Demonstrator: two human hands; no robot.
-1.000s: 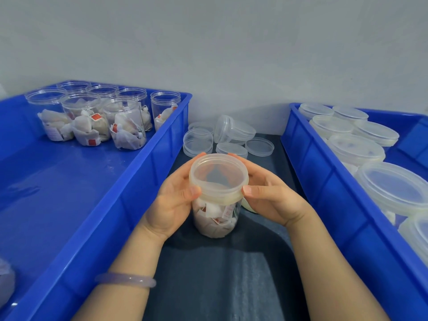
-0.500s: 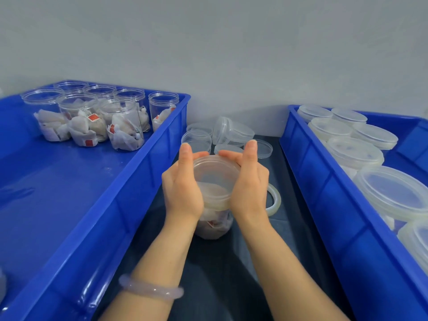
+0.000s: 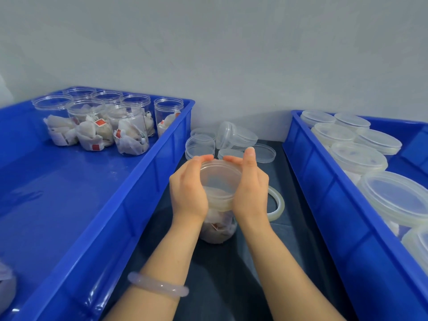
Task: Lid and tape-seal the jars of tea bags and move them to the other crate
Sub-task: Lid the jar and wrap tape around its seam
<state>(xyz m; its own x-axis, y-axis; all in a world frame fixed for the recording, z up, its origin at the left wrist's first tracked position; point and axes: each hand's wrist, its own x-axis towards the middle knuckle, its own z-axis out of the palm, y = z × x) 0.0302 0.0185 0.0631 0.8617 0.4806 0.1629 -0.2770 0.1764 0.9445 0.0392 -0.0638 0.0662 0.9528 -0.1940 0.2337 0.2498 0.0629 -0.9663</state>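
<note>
Left hand and right hand, fingers curled, clasp the translucent round plastic lid onto a clear tea-bag jar on the dark bench; taping and transfer appear not yet done, and unlidded jars wait in the blue plastic left crate.

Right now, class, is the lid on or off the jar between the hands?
On: the lid caps the jar; left hand and right hand cup it.
</note>
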